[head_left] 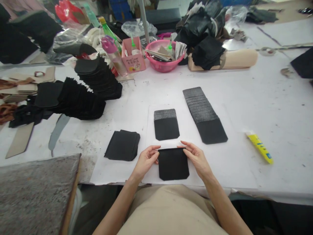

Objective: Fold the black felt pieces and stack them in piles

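So, both hands are on one black panel [173,166], which lies flat or nearly so on the near side of the short fan [166,129], close to it but not touching. The left hand [146,160] has thumb and fingers pinched together on the panel's far left corner. The right hand [197,160] does the same at the far right corner, thumb on top, with its index finger sticking out past the edge toward the short fan. The panel's far edge looks like a narrow raised or folded strip, and the two near corners are cut off at an angle.

The short fan itself is a few overlapping black pieces with fuzzy grey strips showing at the far end. Right of it there's the long fan [211,132], same sort of pieces but more of them, running away at a slant. Further right of the short fan sits a yellow tube [260,149]. Left of it there's a loose pile [122,146] of black panels, edges not lined up.

Way beyond the short fan you've got a pink bowl [164,66] full of odds and ends, a pink box [134,64] just beside that, and a beige roll [241,59] off to the right. Two big leaning black stacks [80,101] are well left of the short fan, a bit further back.
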A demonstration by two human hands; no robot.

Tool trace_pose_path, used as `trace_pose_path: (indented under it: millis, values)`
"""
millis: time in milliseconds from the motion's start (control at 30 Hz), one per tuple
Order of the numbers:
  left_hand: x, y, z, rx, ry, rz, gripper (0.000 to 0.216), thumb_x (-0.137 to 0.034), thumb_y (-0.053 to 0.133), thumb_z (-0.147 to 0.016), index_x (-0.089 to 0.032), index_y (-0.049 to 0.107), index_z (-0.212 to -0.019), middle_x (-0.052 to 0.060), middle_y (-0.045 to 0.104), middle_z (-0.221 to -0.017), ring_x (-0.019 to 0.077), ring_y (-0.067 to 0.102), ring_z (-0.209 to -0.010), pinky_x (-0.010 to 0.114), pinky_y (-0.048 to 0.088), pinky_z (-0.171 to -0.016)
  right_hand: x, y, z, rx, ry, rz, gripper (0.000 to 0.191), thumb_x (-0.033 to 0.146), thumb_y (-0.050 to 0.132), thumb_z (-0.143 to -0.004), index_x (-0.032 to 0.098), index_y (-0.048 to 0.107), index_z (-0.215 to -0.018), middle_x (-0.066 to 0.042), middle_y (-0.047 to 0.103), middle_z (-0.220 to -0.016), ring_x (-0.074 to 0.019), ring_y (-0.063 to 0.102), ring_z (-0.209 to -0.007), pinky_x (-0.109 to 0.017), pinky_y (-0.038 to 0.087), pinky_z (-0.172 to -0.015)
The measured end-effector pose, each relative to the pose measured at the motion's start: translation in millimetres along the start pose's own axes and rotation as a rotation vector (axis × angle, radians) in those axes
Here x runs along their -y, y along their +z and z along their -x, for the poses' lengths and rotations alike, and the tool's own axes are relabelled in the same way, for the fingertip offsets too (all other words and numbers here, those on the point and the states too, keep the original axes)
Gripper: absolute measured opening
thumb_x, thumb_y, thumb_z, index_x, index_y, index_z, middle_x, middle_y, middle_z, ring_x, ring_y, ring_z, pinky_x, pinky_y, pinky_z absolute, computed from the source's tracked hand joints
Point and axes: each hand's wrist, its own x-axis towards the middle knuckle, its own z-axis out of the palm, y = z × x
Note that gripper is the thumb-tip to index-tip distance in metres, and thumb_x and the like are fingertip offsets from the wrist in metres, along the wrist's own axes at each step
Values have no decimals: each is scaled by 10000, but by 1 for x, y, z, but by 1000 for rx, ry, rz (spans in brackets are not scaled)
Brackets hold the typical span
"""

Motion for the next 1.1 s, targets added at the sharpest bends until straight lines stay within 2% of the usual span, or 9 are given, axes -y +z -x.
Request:
trace_pose_path:
  millis: [133,233,333,567,800,1033,1100]
  values:
    - [4,0,-1,-3,11,-6,448,-422,656,-820,-152,608,-1175,0,578,-795,98,549,-602,225,458,-602,-1,-1,0,13,-17,28,529,459,711,-807,223,584,-1264,-93,697,-1176,-241,646,-1085,-416,489,-978]
    - [5,0,-1,-10,20,-7,444,-423,649,-831,-149,600,-1178,-5,573,-783,98,550,-602,224,467,-606,-1,-3,0,-34,-62,47,520,444,713,-813,227,580,-1267,-89,686,-1195,-234,612,-1151,-400,449,-1024]
    - [5,1,0,-22,30,-17,444,-431,644,-838,-144,597,-1174,-6,573,-770,100,545,-601,225,466,-609,-2,-5,0,-53,-67,38,517,449,714,-812,216,585,-1255,-93,694,-1172,-236,620,-1129,-412,445,-1026]
    - [4,2,1,-22,36,-51,441,-424,635,-848,-147,591,-1188,-10,570,-761,104,550,-609,225,473,-610,-5,-4,-1,-82,-21,6,511,521,614,-876,198,581,-1272,-106,705,-1144,-217,665,-1006,-369,528,-886]
    - [5,2,0,-10,48,-82,439,-428,617,-855,-143,589,-1187,-15,557,-745,106,547,-605,229,488,-609,-7,-3,-3,-98,-12,26,536,570,594,-869,188,599,-1245,-112,714,-1118,-219,683,-939,-351,553,-809]
    - [5,0,0,61,80,-94,511,-434,641,-845,-166,545,-1269,-10,548,-780,110,534,-628,211,456,-559,-12,2,-1,-99,-141,61,404,449,706,-816,205,662,-1135,-74,738,-1040,-233,674,-1024,-400,484,-990]
    - [3,1,-1,98,120,-147,439,-420,664,-843,-174,602,-1202,11,594,-820,125,554,-692,213,447,-601,-11,6,0,-93,-175,83,369,441,693,-833,212,669,-1121,-69,738,-1035,-227,681,-1014,-388,493,-983]
